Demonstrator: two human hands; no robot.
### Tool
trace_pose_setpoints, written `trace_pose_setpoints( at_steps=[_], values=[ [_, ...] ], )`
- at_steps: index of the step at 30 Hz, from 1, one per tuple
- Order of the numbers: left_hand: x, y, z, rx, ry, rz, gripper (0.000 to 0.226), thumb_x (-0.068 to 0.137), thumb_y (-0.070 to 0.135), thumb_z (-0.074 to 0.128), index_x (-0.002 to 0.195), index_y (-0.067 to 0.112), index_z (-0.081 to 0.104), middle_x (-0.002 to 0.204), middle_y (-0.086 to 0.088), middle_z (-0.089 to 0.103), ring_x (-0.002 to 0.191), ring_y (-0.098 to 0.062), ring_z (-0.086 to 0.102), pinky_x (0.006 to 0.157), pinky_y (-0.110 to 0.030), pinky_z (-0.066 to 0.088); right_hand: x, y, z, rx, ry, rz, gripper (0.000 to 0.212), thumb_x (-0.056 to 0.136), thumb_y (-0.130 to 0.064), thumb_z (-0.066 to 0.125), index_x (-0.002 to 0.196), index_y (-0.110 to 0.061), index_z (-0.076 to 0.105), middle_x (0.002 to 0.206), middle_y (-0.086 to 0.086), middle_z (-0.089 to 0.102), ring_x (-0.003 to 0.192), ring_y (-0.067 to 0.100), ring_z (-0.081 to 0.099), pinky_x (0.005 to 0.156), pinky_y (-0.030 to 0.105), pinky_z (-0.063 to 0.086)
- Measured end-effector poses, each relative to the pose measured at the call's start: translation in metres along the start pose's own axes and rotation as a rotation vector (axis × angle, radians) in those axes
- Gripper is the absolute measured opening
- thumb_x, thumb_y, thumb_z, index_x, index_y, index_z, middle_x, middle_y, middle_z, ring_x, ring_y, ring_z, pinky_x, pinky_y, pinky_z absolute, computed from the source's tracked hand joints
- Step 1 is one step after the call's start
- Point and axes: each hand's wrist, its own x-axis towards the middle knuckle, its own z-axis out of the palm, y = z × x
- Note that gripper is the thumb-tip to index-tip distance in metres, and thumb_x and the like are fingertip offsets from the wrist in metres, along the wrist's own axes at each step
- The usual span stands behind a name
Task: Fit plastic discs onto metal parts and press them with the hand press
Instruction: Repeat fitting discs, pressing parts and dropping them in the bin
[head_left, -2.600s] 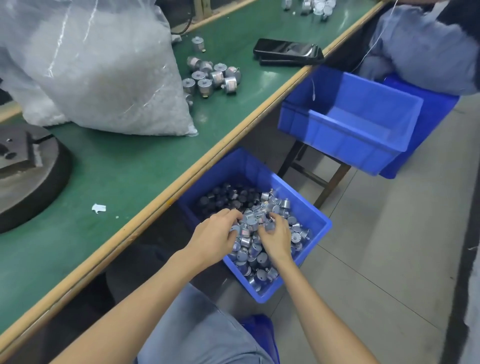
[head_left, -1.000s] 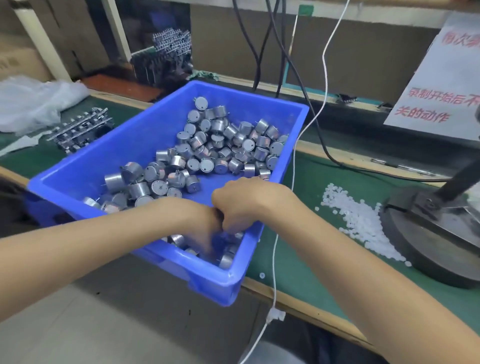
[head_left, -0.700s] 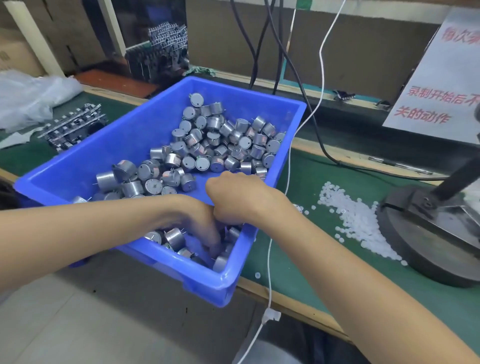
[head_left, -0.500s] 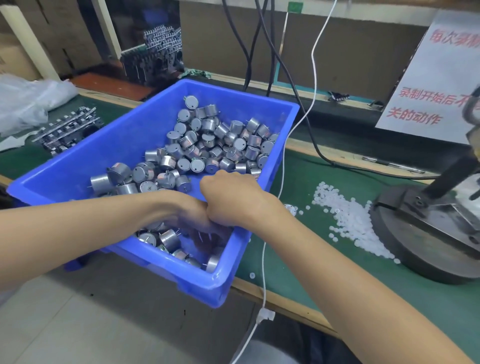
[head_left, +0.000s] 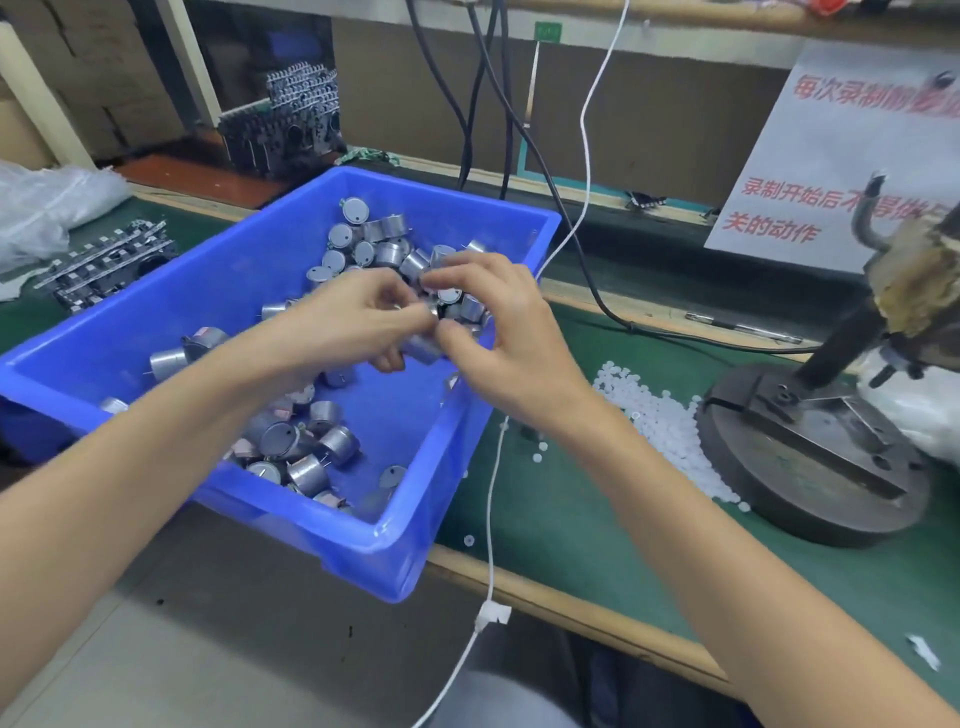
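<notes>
Head view: left hand (head_left: 348, 325) and right hand (head_left: 506, 338) curl around metal cans (head_left: 422, 347) above the blue bin (head_left: 395, 566) — likely gathering a handful for the hand press (head_left: 810, 457).

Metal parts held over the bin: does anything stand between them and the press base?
Yes. Between the metal parts at the right hand and the press base are the bin's right wall, a white cable and the pile of plastic discs.

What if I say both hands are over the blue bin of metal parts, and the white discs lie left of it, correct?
Wrong side: the head view shows white discs right of the blue bin; left hand and right hand are over its metal parts.
</notes>
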Motion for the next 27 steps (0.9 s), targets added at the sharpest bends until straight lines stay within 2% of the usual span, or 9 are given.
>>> trace_pose_setpoints(
  at_steps=[3,6,8,11,14,17,20,23,27],
  values=[
    [-0.010,0.031,0.013,0.050,0.083,0.163,0.026,0.079,0.038,0.064,0.092,0.016,0.057,0.061,0.006,0.062,0.054,-0.006,0.059,0.054,-0.023,0.047,-0.021,0.013,-0.027,0.164,-0.067,0.030,0.036,0.086,-0.010,0.063,0.122,-0.014,0.056,0.102,0.002,0.064,0.087,0.016,0.059,0.072,0.026,0.046],
    [-0.025,0.060,0.052,0.310,0.163,0.348,0.032,0.079,0.044,0.058,0.098,0.018,0.051,0.076,0.004,0.059,0.080,-0.015,0.056,0.058,-0.030,0.041,-0.043,0.027,-0.049,0.260,0.104,0.043,0.036,0.080,-0.014,0.066,0.114,-0.023,0.056,0.085,0.003,0.065,0.070,0.025,0.059,0.063,0.038,0.050],
    [-0.025,0.069,0.089,0.290,0.157,0.436,0.031,0.086,0.039,0.056,0.103,0.014,0.048,0.075,0.003,0.055,0.083,-0.021,0.053,0.062,-0.034,0.040,-0.060,0.042,-0.062,0.251,0.189,0.113,0.030,0.076,-0.015,0.065,0.102,-0.029,0.056,0.082,-0.001,0.065,0.065,0.017,0.055,0.059,0.029,0.046],
    [-0.012,0.055,0.142,0.288,0.045,0.286,0.020,0.095,0.024,0.049,0.108,0.009,0.046,0.098,-0.010,0.060,0.094,-0.033,0.056,0.072,-0.038,0.045,-0.093,0.077,-0.080,0.103,0.238,0.288,0.023,0.078,-0.019,0.075,0.094,-0.026,0.060,0.080,-0.003,0.062,0.062,-0.002,0.050,0.060,0.013,0.039],
    [0.000,0.012,0.176,0.657,-0.042,0.052,0.031,0.094,0.012,0.050,0.123,0.004,0.040,0.125,-0.018,0.050,0.113,-0.034,0.051,0.081,-0.036,0.042,-0.137,0.107,-0.086,-0.026,0.255,0.442,0.026,0.079,-0.016,0.075,0.101,-0.025,0.065,0.085,-0.010,0.057,0.068,-0.006,0.052,0.064,0.008,0.037],
    [0.008,-0.022,0.189,0.563,-0.047,-0.035,0.039,0.091,0.014,0.056,0.126,0.011,0.041,0.116,-0.011,0.055,0.109,-0.031,0.052,0.080,-0.035,0.040,-0.168,0.127,-0.083,0.005,0.260,0.544,0.027,0.080,-0.016,0.074,0.106,-0.019,0.069,0.073,-0.019,0.056,0.066,-0.006,0.051,0.067,0.010,0.037],
    [0.016,-0.034,0.187,0.443,-0.012,-0.008,0.016,0.088,0.014,0.060,0.101,0.007,0.055,0.097,-0.014,0.061,0.094,-0.035,0.056,0.076,-0.037,0.046,-0.176,0.137,-0.077,0.093,0.311,0.601,0.026,0.079,-0.013,0.074,0.104,-0.017,0.068,0.064,-0.020,0.055,0.060,-0.002,0.049,0.065,0.012,0.039],
    [0.020,-0.038,0.183,0.470,-0.018,-0.010,0.012,0.086,0.008,0.056,0.080,0.000,0.062,0.089,-0.013,0.061,0.083,-0.032,0.055,0.071,-0.034,0.048,-0.174,0.142,-0.078,0.266,0.339,0.640,0.026,0.080,-0.009,0.073,0.098,-0.025,0.061,0.091,-0.014,0.064,0.077,-0.002,0.061,0.075,0.014,0.048],
    [0.018,-0.015,0.202,0.316,-0.175,0.176,0.020,0.083,0.004,0.055,0.071,0.019,0.060,0.078,0.001,0.063,0.076,-0.018,0.059,0.069,-0.025,0.048,-0.169,0.147,-0.089,0.362,0.218,0.664,0.020,0.090,-0.007,0.061,0.103,-0.019,0.053,0.100,0.004,0.062,0.081,0.009,0.066,0.075,0.022,0.053]
  ],
)
